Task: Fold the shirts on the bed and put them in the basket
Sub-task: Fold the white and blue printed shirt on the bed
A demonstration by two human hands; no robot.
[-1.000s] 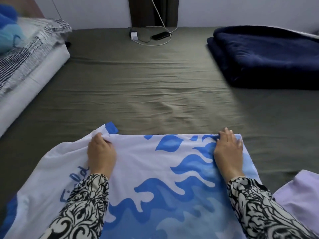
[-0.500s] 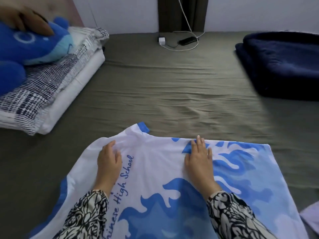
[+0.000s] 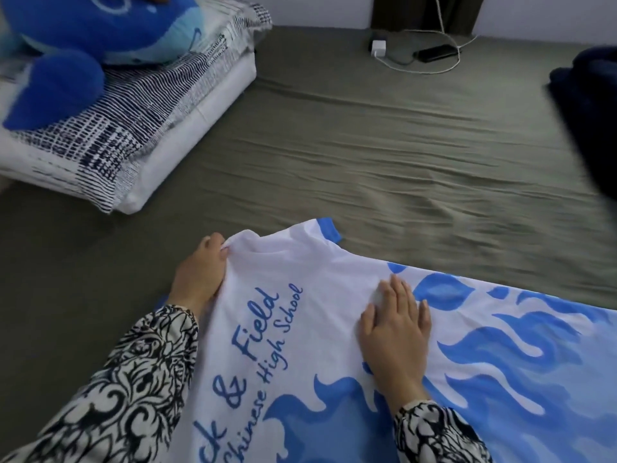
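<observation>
The shirt (image 3: 334, 345), white with blue flame print and blue lettering, is lying spread on the olive-green bed sheet (image 3: 367, 155), taking up the near part of it. The left hand (image 3: 200, 272) is pinching the shirt's left edge at a bunched fold of white cloth, its fingers curling round the fabric. The right hand (image 3: 397, 332) is lying flat on the shirt just right of the lettering, its fingers straight and close together, pressing the cloth down. Both arms are wearing black-and-white patterned sleeves (image 3: 133, 389). Beyond the shirt to the far left, a blue plush toy (image 3: 83, 38) is resting on a stack of striped and white bedding (image 3: 143, 135). Straight beyond the shirt, at the far edge of the sheet, a white charger (image 3: 378, 48) with its cable is sitting near a dark phone (image 3: 434, 53). Beyond the shirt to the far right, a dark navy blanket (image 3: 591, 111) is lying on the sheet.
</observation>
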